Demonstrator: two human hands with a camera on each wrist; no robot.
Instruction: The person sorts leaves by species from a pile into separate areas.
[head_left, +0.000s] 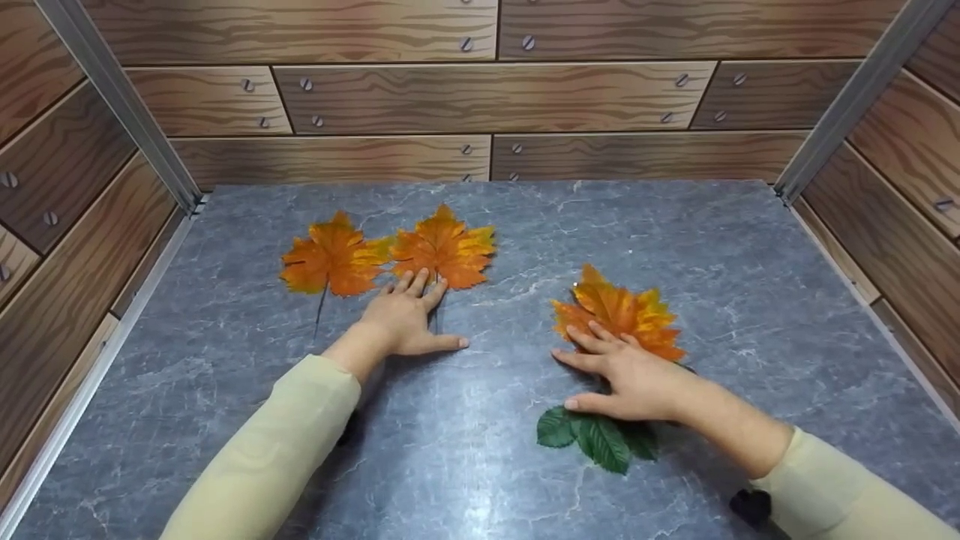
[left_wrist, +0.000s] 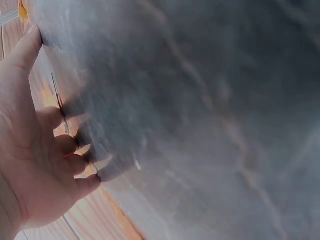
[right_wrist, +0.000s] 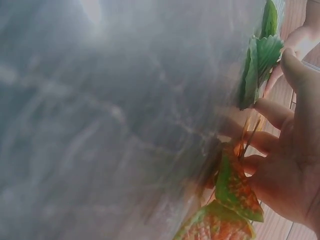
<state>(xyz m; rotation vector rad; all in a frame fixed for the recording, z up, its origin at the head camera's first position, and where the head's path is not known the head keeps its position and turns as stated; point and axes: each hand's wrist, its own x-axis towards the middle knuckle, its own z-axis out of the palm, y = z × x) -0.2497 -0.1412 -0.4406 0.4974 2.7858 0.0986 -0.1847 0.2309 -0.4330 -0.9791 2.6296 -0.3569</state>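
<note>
The person's left sleeve, lower left, and right sleeve, lower right, are pale yellow; a black piece adjoins the latter.

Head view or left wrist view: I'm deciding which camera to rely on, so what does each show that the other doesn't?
Only the head view shows the right hand and the green leaves. Only the left wrist view shows the left hand from its palm side. Both show that hand, the gray tabletop and orange leaves, though the wrist view catches just slivers of orange.
</note>
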